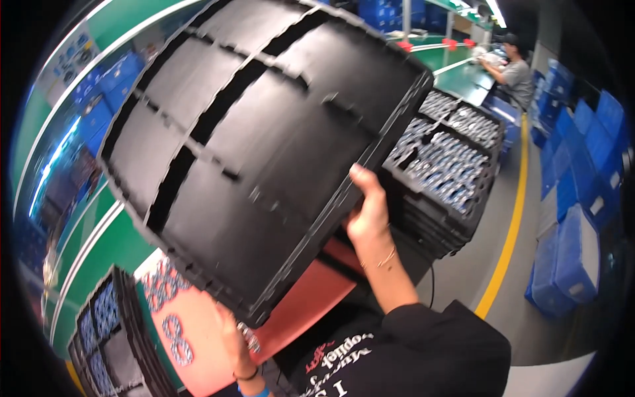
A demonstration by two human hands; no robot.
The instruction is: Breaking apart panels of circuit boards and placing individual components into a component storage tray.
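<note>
A large black compartment tray (291, 145) is lifted and tilted in front of me, its compartments bare. My right hand (369, 210) is closed on its right edge, thumb on the rim and the other fingers mostly behind it. At the tray's near lower edge, my left hand (231, 336) grips the rim, its fingers largely hidden. Beneath the tray lies a pink mat (307, 301). Some small grey-blue ring-shaped pieces (177, 339) rest on the mat beside my left hand; I cannot make out their exact kind.
A stack of black trays (440, 218) stands at the right, its top one full of small shiny parts (453, 169). Another black tray (122, 354) with blue parts is at the lower left. Blue bins (562, 258) line the right side. A person (516, 76) sits at the far bench.
</note>
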